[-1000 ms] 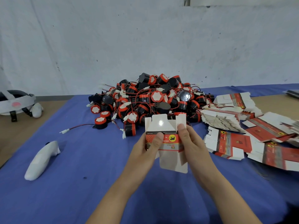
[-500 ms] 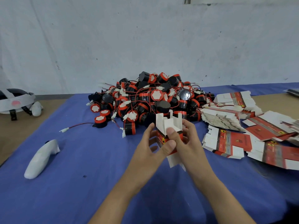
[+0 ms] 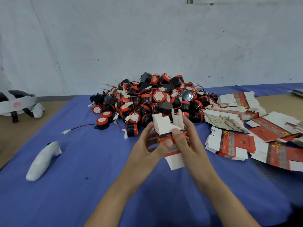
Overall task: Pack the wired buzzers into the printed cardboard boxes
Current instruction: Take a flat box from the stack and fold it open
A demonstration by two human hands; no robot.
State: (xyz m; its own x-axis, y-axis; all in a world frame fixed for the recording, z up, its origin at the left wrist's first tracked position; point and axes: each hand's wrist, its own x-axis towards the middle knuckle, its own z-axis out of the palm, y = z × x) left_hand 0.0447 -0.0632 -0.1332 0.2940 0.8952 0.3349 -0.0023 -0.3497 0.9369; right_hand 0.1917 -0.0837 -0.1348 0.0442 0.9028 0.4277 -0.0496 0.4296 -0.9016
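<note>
Both hands hold one printed cardboard box [image 3: 165, 126], white with a red band, above the blue cloth. Its top flaps stand open and a white flap hangs below. My left hand [image 3: 147, 146] grips its left side with the thumb on the red band. My right hand [image 3: 185, 141] wraps round its right side, thumb pressed on the front. Just behind lies a big pile of black and red wired buzzers [image 3: 152, 100]. Flat unfolded boxes [image 3: 229, 141] lie in stacks to the right.
A single buzzer [image 3: 102, 122] with a red wire and white plug lies left of the pile. A white handle-shaped object [image 3: 43, 159] rests on the blue cloth [image 3: 82, 185] at the left. A white headset [image 3: 16, 102] sits on the brown table at far left.
The flat box blank has been pushed open into a box shape between both hands and turned, so its top flaps now stand up.
</note>
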